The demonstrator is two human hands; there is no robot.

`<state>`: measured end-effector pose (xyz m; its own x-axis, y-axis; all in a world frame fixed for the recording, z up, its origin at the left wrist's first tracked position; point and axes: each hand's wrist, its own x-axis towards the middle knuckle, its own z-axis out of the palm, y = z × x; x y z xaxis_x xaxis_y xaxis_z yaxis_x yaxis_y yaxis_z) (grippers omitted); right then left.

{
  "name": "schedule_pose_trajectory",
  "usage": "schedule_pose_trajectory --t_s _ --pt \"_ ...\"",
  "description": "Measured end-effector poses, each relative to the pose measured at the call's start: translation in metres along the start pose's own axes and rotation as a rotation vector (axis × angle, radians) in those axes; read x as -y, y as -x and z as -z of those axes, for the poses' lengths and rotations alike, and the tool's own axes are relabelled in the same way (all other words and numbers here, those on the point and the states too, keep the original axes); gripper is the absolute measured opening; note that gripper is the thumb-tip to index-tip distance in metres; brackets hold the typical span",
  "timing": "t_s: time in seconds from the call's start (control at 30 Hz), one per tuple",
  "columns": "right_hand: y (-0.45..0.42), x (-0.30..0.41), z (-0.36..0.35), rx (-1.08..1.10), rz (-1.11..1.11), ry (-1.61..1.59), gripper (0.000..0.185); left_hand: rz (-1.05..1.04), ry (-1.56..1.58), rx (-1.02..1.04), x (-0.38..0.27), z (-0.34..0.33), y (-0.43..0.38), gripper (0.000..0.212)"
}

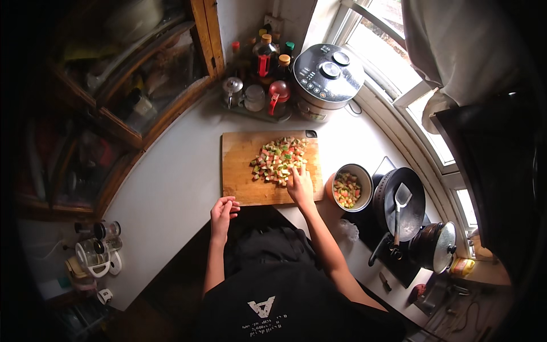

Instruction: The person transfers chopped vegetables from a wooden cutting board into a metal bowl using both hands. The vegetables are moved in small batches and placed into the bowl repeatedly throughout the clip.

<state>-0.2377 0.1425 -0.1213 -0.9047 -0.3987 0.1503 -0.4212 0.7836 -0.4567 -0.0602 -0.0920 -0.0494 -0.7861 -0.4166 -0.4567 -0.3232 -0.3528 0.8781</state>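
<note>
A wooden cutting board (239,171) lies on the white counter before me, with a heap of small diced fruit or vegetable pieces (273,160), pink, pale and green, on its right half. My right hand (301,188) reaches over the board from the front, its fingertips at the heap's lower right edge; whether a piece is between them is hidden. At the board's front left corner is my left hand (224,218), fingers loosely bent and apart, nothing visible in it. Right of the board stands an orange pot (331,188) holding similar diced pieces (347,190).
Behind the board are a multicooker (329,77) and a tray (256,112) of seasoning jars and bottles. To the right, a black wok (416,213) holds a spatula (402,196), near a lidded pot (431,248), a knife (385,282) and a crumpled plastic bag (349,230).
</note>
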Motion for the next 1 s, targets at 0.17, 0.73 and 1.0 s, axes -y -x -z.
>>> schedule_pose_trajectory --t_s 0.17,0.73,1.0 --pt "0.008 -0.024 -0.028 -0.004 -0.017 0.04 0.054 -0.011 -0.029 0.062 -0.002 -0.005 -0.002 0.022" --pt "0.03 -0.019 -0.011 -0.002 0.01 -0.033 0.029 -0.305 -0.477 -0.524 -0.185 0.346 0.03 0.039" --pt "0.039 -0.042 -0.028 -0.071 -0.128 -0.094 0.01 -0.571 -0.804 -0.429 -0.074 0.245 -0.011 0.04"
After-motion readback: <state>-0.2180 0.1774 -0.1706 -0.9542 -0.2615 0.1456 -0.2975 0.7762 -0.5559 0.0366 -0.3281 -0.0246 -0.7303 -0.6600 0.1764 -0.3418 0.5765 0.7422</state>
